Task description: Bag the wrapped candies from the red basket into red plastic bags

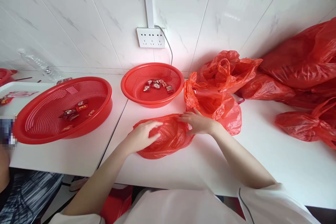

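Bag [162,152], red plastic, lies mouth-up on white table [257,157]. I've got left hand [140,136] at its left edge, thumb and fingers apart; right hand [201,123] at its right edge, digits spread too. Just behind, I see red basket [152,103], wrapped packets [156,84] inside. Second basket [105,119] left, crumpled red bags [227,70] right.
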The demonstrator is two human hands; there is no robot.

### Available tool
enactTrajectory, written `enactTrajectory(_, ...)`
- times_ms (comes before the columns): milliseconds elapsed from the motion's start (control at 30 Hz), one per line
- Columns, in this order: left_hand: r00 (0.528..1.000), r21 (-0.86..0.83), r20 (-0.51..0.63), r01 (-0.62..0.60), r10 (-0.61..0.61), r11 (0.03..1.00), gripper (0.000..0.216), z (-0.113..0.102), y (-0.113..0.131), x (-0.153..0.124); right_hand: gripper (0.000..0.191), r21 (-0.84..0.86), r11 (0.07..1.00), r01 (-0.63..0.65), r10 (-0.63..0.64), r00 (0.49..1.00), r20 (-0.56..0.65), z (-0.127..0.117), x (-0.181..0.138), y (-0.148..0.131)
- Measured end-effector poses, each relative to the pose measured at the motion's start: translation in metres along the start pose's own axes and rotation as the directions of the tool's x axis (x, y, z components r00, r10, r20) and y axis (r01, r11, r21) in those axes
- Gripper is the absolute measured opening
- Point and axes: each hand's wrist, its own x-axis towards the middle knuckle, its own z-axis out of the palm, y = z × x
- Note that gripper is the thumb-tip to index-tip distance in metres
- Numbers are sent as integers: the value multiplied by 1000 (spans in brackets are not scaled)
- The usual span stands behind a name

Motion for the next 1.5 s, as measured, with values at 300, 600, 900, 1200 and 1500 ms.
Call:
enactTrajectory(300,928,-930,131,237,-349,280,87,-30,-26,72,25,-15,997,-79,65,900,-432,-53,4,-50)
enactTrajectory(600,958,-983,-5,48,-286,176,36,-14,-42,75,18,145,983,116,-32,874,-485,-68,14,-75)
enactTrajectory(900,959,-996,-73,-58,-272,64,22,-3,-58,69,19,259,923,285,-180,914,-364,-43,34,-56)
enactTrajectory(1200,974,-975,-82,-36,-210,218,28,6,-48,63,18,113,983,142,-64,854,-516,-31,51,-48)
enactTrajectory(1500,988,-971,-89,-59,-122,230,46,16,-45,61,48,-81,983,-166,107,871,-480,-9,70,-35)
